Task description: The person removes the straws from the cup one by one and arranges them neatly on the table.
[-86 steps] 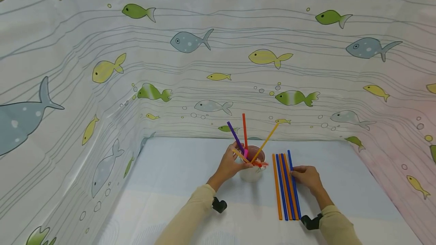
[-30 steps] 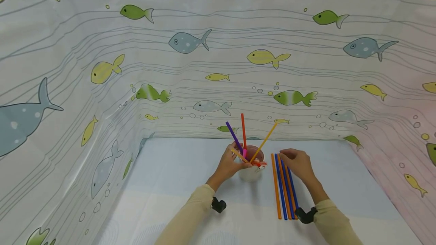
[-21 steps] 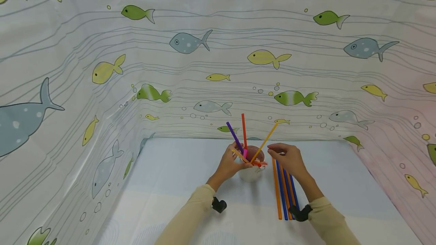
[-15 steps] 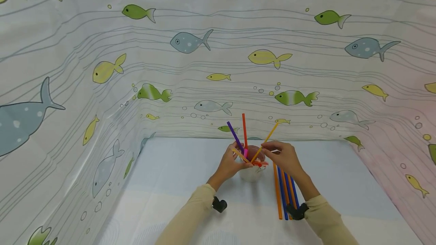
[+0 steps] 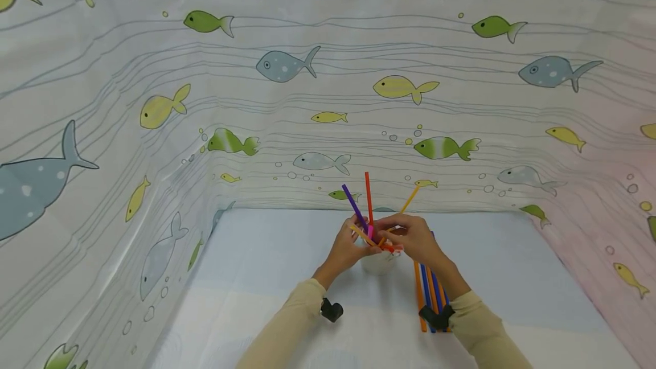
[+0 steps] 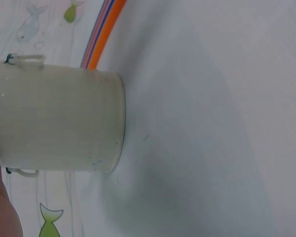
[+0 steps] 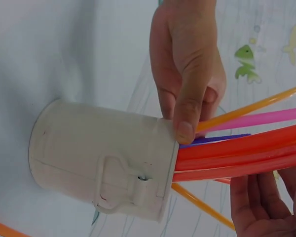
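Observation:
My left hand (image 5: 344, 248) grips the rim of a white pail (image 6: 59, 118), with the thumb over the edge in the right wrist view. Out of the pail lean a purple straw (image 5: 352, 203), an upright red straw (image 5: 368, 195) and a yellow straw (image 5: 410, 198). Thicker red straws (image 7: 241, 150) and a pink straw (image 7: 266, 118) come out beside them. My right hand (image 5: 412, 238) is at the pail's mouth, thumb and fingers apart. In the right wrist view its fingers (image 7: 256, 202) reach the red straws' edge; the fingertips are partly hidden.
A row of several orange and blue straws (image 5: 424, 289) lies on the white table (image 5: 256, 278) to the right of the pail, partly under my right forearm. A fish-patterned curtain (image 5: 318, 95) surrounds the table at the back and sides.
My right hand has moved left from the blue straw at the right end of the row, over the row's far ends, to the pail. My left hand has stayed at the rim.

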The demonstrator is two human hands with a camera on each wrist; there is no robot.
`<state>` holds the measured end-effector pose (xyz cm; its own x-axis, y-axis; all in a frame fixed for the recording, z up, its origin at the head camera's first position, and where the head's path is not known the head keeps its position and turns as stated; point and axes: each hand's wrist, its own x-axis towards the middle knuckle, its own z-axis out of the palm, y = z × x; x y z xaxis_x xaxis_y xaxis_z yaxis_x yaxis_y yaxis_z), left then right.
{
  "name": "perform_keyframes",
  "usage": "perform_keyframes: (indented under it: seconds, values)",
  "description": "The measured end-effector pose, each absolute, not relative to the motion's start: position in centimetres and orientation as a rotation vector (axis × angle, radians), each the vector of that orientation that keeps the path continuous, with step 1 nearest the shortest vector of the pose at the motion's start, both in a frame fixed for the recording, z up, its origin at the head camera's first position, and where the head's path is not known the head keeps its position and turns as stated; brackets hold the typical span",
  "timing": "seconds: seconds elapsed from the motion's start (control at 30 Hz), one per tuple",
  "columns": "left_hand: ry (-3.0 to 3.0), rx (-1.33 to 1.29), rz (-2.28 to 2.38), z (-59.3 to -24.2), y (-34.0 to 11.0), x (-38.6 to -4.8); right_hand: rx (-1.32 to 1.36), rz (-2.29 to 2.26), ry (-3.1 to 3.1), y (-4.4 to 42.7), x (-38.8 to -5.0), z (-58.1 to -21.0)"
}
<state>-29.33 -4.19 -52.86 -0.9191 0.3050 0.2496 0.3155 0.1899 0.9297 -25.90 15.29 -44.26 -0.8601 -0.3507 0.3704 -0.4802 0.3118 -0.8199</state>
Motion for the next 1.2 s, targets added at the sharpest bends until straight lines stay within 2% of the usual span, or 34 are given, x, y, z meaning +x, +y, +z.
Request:
perform_keyframes:
  seconds: [0.4,0.63,0.83,1.2]
  values:
    - [-2.414,-0.641,-1.873,-52.7,-4.3,-29.4,0.868,1.671,-2.496,14.6,-26.6,-44.4]
    - [-2.431,-0.63,-1.882,-52.7,-4.3,-29.5,0.892,1.675,-2.558,13.9,-25.0,-41.4]
    - [-2.426,-0.655,-1.848,-52.8,-4.4,-29.6,0.922,1.681,-2.579,13.8,-25.2,-41.2]
    - [-2.452,-0.643,-1.805,-52.9,-4.4,-29.7,0.926,1.671,-2.624,14.3,-27.3,-44.1]
